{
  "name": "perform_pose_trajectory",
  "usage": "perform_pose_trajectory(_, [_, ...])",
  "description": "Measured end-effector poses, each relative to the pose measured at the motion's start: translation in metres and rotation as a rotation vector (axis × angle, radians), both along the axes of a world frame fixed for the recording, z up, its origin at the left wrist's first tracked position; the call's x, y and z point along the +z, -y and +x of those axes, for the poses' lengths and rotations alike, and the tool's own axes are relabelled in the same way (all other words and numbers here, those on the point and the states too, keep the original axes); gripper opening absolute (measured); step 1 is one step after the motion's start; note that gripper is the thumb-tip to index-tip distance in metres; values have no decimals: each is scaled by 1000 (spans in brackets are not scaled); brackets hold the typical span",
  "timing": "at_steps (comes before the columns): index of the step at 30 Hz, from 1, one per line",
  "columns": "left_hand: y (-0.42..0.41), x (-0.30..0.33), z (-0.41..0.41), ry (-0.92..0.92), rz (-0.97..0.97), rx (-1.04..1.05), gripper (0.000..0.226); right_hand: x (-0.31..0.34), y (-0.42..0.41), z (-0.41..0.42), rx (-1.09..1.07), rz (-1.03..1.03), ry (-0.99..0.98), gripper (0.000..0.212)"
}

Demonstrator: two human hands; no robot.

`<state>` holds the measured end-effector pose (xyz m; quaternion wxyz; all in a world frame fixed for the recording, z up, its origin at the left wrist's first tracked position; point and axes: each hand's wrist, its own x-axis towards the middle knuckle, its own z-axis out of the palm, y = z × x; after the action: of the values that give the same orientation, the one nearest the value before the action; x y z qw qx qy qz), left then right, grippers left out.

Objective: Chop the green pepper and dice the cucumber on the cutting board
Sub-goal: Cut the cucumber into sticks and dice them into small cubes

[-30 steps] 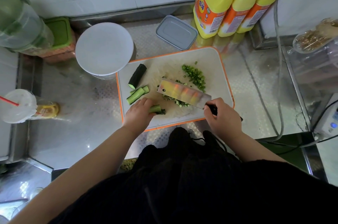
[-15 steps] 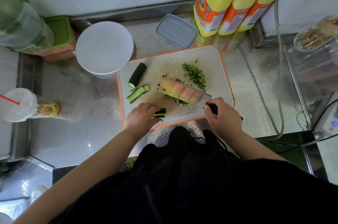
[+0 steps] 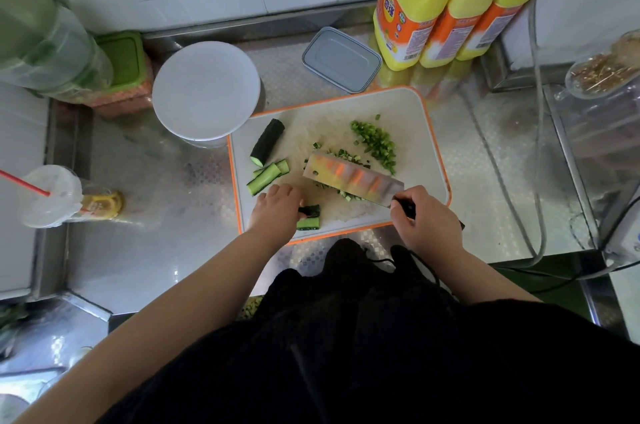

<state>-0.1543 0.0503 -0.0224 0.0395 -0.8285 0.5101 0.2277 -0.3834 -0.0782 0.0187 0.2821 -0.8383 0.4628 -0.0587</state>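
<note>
**Cucumber strips drawn to the near edge of the cutting board, ready for dicing.**
Over the last second we see the left hand [image 3: 277, 212] pull a short bundle of cucumber strips [image 3: 309, 217] toward the body; its grip now holds them narrow, just ahead of the fingertips. The right hand [image 3: 427, 221] keeps its grip closed on the cleaver [image 3: 353, 179] handle, blade tilted over diced cucumber [image 3: 341, 193]. Chopped green pepper [image 3: 375, 143] lies beyond the blade; more cucumber pieces [image 3: 266, 176] wait beyond the left grip.
</note>
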Motion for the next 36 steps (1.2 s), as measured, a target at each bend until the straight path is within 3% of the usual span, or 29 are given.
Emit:
perform_pose_trajectory(6, [-7, 0, -5, 44, -58, -14, 22, 2, 1, -1, -2, 0, 6, 20])
perform_pose_trajectory(10, [-11, 12, 0, -213, -153, 229, 11, 2, 0, -3, -17, 14, -1, 20])
perform_pose_trajectory(12, [-16, 14, 1, -287, -127, 256, 11, 2, 0, -3, -14, 28, -4, 20])
perform_pose_trajectory(22, [-33, 1, -4, -137, -137, 78, 33, 6, -2, 1, 21, 43, 0, 17])
perform_pose_trajectory(27, [-34, -4, -5, -23, -187, -96, 26, 9, -4, 12, 52, 105, -62, 23])
perform_pose_trajectory(32, [-35, -14, 1, 28, -310, -247, 41, 8, -3, 31, 124, 388, -126, 39])
perform_pose_trajectory(36, [-28, -19, 8, 31, -430, -263, 48, -3, 2, 50, 195, 406, -192, 27])
